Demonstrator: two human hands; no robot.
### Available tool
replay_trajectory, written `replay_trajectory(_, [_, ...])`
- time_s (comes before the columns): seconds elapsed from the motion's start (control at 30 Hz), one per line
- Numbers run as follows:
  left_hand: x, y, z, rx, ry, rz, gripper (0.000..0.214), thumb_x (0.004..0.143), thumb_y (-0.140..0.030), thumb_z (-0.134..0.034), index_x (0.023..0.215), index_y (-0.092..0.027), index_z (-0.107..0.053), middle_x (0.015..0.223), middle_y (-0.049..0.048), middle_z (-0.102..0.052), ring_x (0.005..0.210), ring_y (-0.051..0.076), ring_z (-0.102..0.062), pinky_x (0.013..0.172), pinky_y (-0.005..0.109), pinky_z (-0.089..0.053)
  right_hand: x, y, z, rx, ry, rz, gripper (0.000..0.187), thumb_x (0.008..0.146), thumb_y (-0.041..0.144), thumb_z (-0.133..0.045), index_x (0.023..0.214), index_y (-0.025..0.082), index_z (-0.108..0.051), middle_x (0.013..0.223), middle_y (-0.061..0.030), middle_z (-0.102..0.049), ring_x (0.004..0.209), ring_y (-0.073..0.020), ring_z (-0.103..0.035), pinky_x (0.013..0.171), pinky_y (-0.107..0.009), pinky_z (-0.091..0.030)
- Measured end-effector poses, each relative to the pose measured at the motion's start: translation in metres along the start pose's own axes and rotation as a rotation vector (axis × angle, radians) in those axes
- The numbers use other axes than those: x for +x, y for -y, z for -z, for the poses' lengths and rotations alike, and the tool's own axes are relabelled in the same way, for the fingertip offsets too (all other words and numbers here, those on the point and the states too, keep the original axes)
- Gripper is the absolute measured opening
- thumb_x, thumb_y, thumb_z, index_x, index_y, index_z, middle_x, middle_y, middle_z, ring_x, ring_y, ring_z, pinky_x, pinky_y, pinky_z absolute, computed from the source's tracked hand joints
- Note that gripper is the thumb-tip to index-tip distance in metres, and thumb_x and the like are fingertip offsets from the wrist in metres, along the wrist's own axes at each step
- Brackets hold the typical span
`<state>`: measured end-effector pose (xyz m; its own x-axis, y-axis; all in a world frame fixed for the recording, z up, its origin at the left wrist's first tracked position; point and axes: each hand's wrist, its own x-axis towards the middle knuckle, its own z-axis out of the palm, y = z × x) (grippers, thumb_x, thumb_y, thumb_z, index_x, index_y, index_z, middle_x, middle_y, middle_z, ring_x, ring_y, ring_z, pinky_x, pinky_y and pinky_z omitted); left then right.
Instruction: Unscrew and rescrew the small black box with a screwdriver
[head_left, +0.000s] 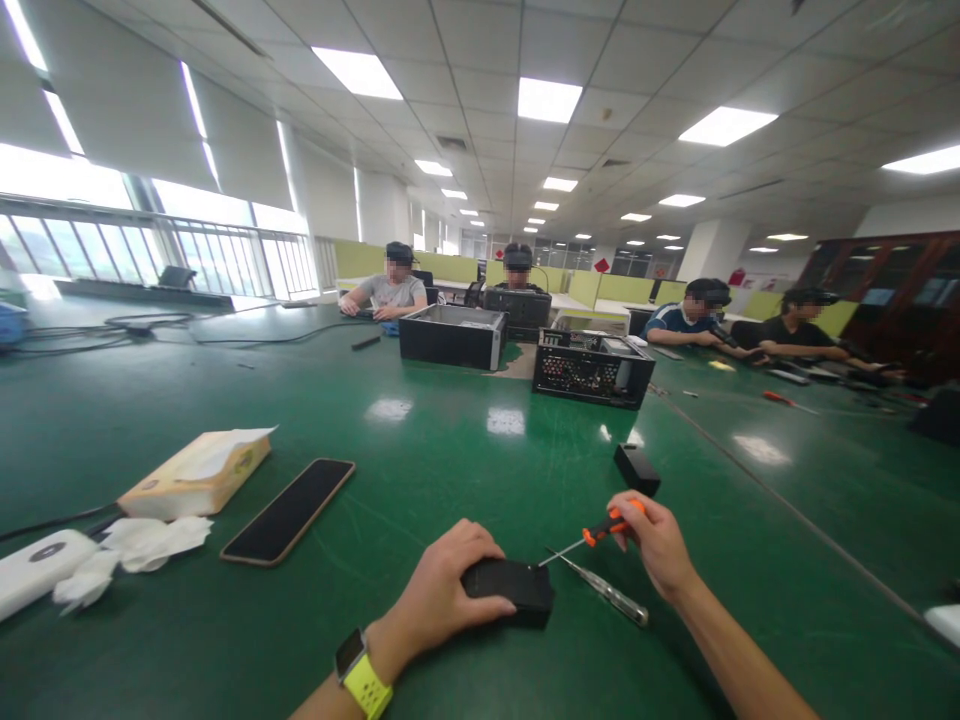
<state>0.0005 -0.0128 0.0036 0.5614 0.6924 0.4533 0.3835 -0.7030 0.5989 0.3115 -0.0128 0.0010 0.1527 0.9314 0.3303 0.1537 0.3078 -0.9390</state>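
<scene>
Two open computer cases stand far up the green table, with a phone and tissue box nearer. The left hand clasps a black box at the near edge, covering its left end; the right hand grips an orange-handled screwdriver, tip at the box. Print on the tissue box is too small to read.
</scene>
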Motion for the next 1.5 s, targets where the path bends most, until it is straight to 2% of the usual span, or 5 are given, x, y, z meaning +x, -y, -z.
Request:
replay_trajectory(0.57, [0.0,0.002,-0.001,-0.006,0.008,-0.015,0.04,0.072,-0.047,-0.082,0.095,-0.019,-0.066,0.093,0.0053,-0.063,0.086,0.023,-0.058,0.077,0.032,-0.047,0.002,0.038,0.007,-0.229,0.137,0.164,0.02,0.081,0.038,-0.065,0.087,0.019,-0.068,0.074,-0.001,-0.063,0.064,-0.0162,-0.058,0.061,-0.027,-0.048])
replay_trajectory(0.73, [-0.001,0.003,-0.003,-0.017,-0.002,-0.012,0.041,0.07,-0.046,-0.084,0.095,-0.019,-0.066,0.093,0.0051,-0.063,0.087,0.023,-0.058,0.077,0.031,-0.046,0.015,0.077,-0.015,-0.326,0.301,0.286,0.029,0.082,0.028,-0.061,0.11,0.021,-0.062,0.095,-0.0056,-0.069,0.079,-0.0194,-0.065,0.069,-0.029,-0.052])
replay_trajectory(0.93, [-0.001,0.002,-0.003,-0.015,-0.001,-0.011,0.043,0.071,-0.05,-0.082,0.095,-0.019,-0.066,0.092,0.0048,-0.062,0.086,0.023,-0.057,0.076,0.031,-0.045,0.029,0.117,-0.042,-0.596,0.449,0.415,0.034,0.081,0.019,-0.057,0.113,0.02,-0.066,0.084,-0.0013,-0.066,0.067,-0.0145,-0.056,0.063,-0.026,-0.046])
replay_trajectory(1.3, [-0.002,0.002,-0.003,-0.013,0.016,0.002,0.048,0.074,-0.06,-0.076,0.095,-0.018,-0.066,0.091,0.0057,-0.062,0.084,0.023,-0.057,0.074,0.03,-0.045,0.02,0.124,-0.032,-0.723,0.502,0.467,0.04,0.084,0.015,-0.054,0.124,0.018,-0.061,0.087,-0.0028,-0.064,0.075,-0.017,-0.058,0.071,-0.029,-0.045])
replay_trajectory(1.5, [-0.001,0.004,-0.002,-0.009,0.02,0.002,0.046,0.073,-0.058,-0.078,0.095,-0.018,-0.066,0.091,0.0055,-0.062,0.085,0.024,-0.057,0.074,0.03,-0.044,0.017,0.121,-0.041,-0.608,0.455,0.411,0.032,0.086,0.023,-0.059,0.118,0.019,-0.061,0.086,-0.0019,-0.067,0.064,-0.0141,-0.057,0.06,-0.025,-0.045])
